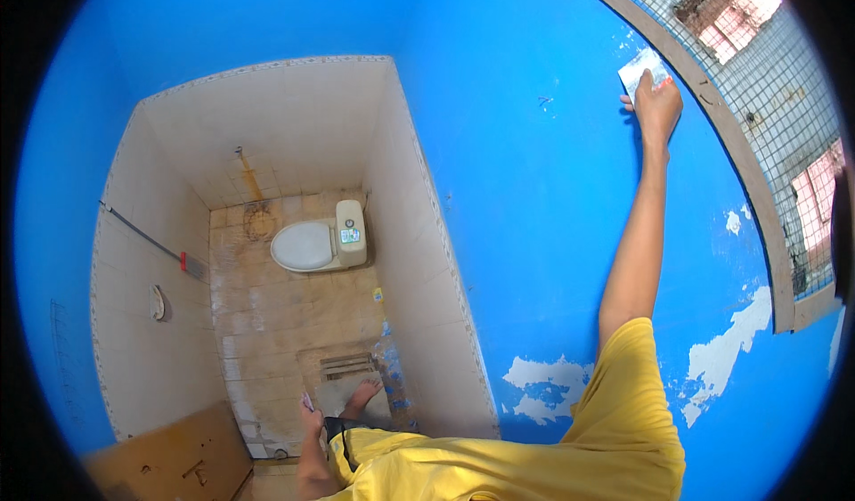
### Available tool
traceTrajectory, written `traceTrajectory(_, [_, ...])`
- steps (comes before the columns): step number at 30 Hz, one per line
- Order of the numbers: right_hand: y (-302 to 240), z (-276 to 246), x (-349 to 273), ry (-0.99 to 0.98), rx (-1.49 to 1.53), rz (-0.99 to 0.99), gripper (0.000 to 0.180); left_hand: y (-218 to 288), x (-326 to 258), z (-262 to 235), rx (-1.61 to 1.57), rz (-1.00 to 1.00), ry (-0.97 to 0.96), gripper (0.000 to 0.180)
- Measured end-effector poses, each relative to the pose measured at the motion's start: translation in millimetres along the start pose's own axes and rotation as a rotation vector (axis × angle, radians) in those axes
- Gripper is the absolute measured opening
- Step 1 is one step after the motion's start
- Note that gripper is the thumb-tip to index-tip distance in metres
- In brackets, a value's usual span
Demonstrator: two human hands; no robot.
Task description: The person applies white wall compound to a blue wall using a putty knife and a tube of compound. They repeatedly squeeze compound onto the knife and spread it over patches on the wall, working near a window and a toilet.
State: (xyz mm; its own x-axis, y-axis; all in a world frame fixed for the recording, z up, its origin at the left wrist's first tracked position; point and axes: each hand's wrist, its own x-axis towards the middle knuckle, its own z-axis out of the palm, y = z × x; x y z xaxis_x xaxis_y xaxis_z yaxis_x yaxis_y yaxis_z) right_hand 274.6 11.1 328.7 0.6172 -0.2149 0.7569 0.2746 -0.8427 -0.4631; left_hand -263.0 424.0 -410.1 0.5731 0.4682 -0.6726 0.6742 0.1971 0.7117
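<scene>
Right hand [656,105] is up on the blue wall [534,189], fingers clamped around a small scraper [641,71]; left hand [312,421] hangs low, can't tell its grip.

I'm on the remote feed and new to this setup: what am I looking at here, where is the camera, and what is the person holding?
There is no machine here, only a person working with bare hands. The single picture comes from a wide fisheye camera worn on the person's head, looking down, so straight edges bend near the rim.

The right hand is stretched up against the blue wall, its fingers pressing a flat pale scraper-like blade to the paint beside a mesh-covered window. White patches show where paint is gone.

The left hand hangs low by the yellow clothing; something small and pink shows at it, too small to identify.

Far below lie a tiled floor, a white toilet and a long-handled brush against the tiled wall.
</scene>
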Motion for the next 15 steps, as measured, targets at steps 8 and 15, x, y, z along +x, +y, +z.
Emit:
traceTrajectory(8, [-5, 35, 22, 0.008, -0.015, -0.022, 0.025, 22, -15, -9, 0.135, -0.058, -0.003, 0.07])
traceTrajectory(15, [-1, 2, 14, -0.052, -0.047, 0.001, 0.03, 98, -42, 10, 0.204, -0.265, -0.059, 0.07])
